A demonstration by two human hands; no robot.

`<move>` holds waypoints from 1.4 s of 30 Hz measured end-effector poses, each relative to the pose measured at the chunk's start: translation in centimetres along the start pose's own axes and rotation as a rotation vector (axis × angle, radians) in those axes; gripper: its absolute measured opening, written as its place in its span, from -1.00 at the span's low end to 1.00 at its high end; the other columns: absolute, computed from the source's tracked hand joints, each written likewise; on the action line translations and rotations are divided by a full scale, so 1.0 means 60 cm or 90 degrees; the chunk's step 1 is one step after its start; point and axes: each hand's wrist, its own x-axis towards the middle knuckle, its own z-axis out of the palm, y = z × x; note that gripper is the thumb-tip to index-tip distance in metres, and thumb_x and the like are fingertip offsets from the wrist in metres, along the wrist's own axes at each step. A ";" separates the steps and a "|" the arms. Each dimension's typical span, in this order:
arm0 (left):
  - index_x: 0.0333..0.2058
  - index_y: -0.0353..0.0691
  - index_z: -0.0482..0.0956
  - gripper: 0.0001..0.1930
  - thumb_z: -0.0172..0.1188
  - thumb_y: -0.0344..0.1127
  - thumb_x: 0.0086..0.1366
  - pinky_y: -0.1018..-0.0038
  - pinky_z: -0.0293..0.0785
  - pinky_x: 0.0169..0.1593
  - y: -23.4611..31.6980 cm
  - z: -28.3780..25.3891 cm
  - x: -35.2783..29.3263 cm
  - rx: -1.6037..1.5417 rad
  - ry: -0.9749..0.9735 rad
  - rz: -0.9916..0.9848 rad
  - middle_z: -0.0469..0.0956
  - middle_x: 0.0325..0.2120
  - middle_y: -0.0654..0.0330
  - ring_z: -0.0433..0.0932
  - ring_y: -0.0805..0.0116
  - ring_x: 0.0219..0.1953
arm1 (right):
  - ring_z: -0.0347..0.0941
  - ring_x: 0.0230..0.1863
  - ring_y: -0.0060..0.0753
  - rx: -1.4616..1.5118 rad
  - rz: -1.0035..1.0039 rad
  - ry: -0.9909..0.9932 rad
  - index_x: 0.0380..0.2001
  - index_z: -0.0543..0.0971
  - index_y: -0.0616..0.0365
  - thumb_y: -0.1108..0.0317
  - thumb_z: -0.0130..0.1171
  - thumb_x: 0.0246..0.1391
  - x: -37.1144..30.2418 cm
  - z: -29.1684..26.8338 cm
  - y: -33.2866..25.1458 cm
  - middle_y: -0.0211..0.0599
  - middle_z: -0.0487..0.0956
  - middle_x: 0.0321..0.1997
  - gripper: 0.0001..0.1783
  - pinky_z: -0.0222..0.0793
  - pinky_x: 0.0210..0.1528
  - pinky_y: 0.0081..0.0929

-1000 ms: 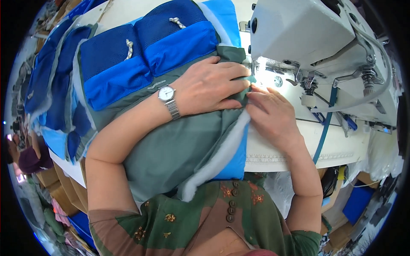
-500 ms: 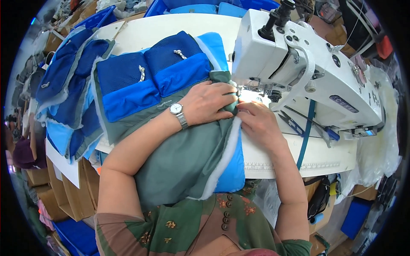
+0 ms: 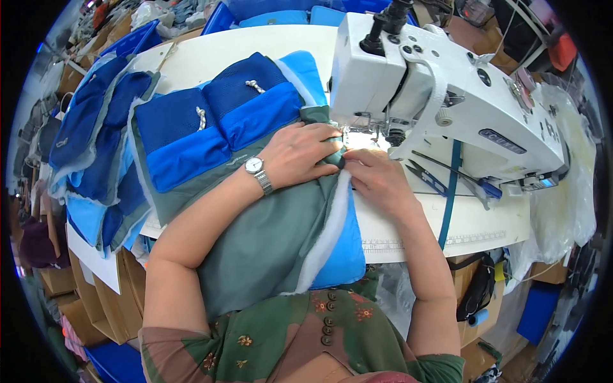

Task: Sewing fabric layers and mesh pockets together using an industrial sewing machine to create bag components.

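Observation:
A padded fabric panel (image 3: 262, 249), grey-green on top with white wadding and light blue cloth at its edge, lies across the sewing table and hangs toward my lap. Two blue mesh pockets (image 3: 255, 108) with pale cord loops sit on its far part. My left hand (image 3: 299, 153), a watch on its wrist, presses on the panel, thumb and fingers closed over its folded edge. Close by, my right hand (image 3: 377, 177) pinches that edge from the right. Both are just in front of the lit needle area of a white sewing machine (image 3: 440, 83). The fingertips partly hide the edge.
Scissors (image 3: 426, 177) and a blue-handled tool (image 3: 488, 189) lie beneath the machine arm, near a teal strip (image 3: 451, 198). More blue and grey pocketed pieces (image 3: 105, 147) are heaped at the left. A ruler scale (image 3: 460, 240) runs along the table's front edge. Blue bins stand behind.
The whole view has shifted a little, so the machine sits further left in it. Both hands keep their hold on the panel's edge beside the needle area.

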 end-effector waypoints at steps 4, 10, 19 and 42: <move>-0.11 -0.16 0.58 -0.59 0.35 -0.09 0.12 0.29 0.45 0.05 0.006 -0.003 -0.001 0.008 -0.011 -0.019 0.51 0.06 0.17 0.50 0.21 0.07 | 0.60 -0.27 -0.31 0.001 0.001 0.023 -0.41 0.49 0.10 0.40 0.26 -0.04 -0.001 0.004 -0.005 -0.45 0.63 -0.11 -0.86 0.50 -0.36 -0.29; -0.04 -0.18 0.57 -0.54 0.35 -0.09 0.12 0.30 0.41 0.08 0.007 0.001 -0.005 -0.010 -0.024 -0.018 0.50 0.08 0.17 0.48 0.23 0.10 | 0.58 -0.25 -0.27 -0.014 0.018 0.007 -0.43 0.50 0.12 0.40 0.26 -0.07 0.000 -0.001 -0.015 -0.43 0.62 -0.18 -0.87 0.49 -0.30 -0.27; -0.16 -0.22 0.60 -0.74 0.29 -0.25 0.20 0.30 0.40 0.04 0.043 -0.026 -0.035 0.016 0.055 0.007 0.54 -0.03 0.11 0.51 0.16 0.01 | 0.55 -0.31 -0.17 -0.002 0.020 0.031 -0.38 0.58 0.10 0.41 0.23 -0.10 0.002 0.000 -0.007 -0.43 0.60 -0.20 -0.86 0.48 -0.30 -0.23; 0.09 -0.30 0.50 -0.59 -0.06 -0.33 0.31 0.28 0.34 0.20 0.182 -0.088 -0.131 -0.291 -0.078 -0.299 0.46 0.14 0.01 0.47 0.02 0.14 | 0.49 0.15 -0.15 0.025 -0.126 0.047 -0.10 0.62 0.08 0.43 0.32 -0.21 -0.070 -0.042 -0.040 -0.33 0.61 0.05 -0.54 0.47 0.09 -0.20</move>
